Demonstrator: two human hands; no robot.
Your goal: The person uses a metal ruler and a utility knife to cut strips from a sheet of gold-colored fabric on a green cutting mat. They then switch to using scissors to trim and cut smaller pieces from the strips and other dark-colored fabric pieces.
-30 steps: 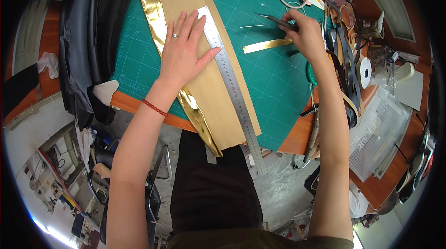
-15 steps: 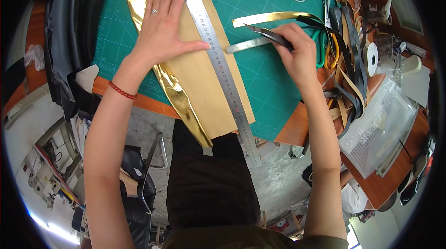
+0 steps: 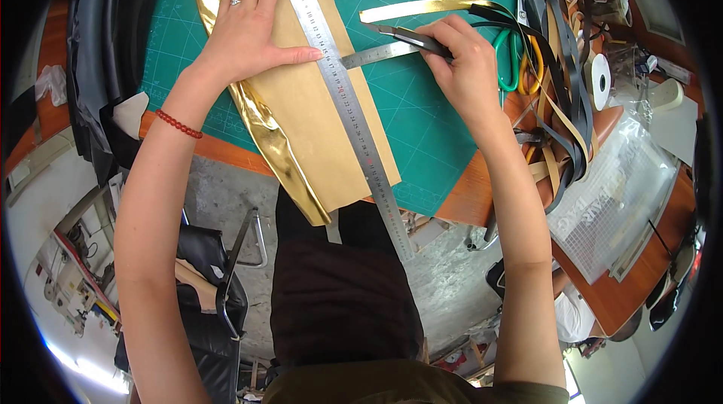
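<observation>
From my remote seat I saw the left hand (image 3: 252, 35) spread flat on the sheet (image 3: 290, 118), gripping nothing, its thumb on the long ruler (image 3: 348, 97), which lay lengthwise there. The right hand (image 3: 465, 65) was curled round the knife (image 3: 423, 40), and the short ruler (image 3: 380, 54) ran in under its fingers; I couldn't tell which of them pinched it. The sheet lay on the mat (image 3: 433, 121), its near end past the table (image 3: 226, 155), with gold foil (image 3: 262, 121) along its left edge.

To measure well, I judged, the left hand needed even pressure so the long ruler couldn't pivot; the short ruler had to lie flat and meet it squarely, with the knife's tip kept off the sheet.

0.5 s earlier the short ruler's end was only about at the sheet's right edge; now it reached across to the long ruler.
</observation>
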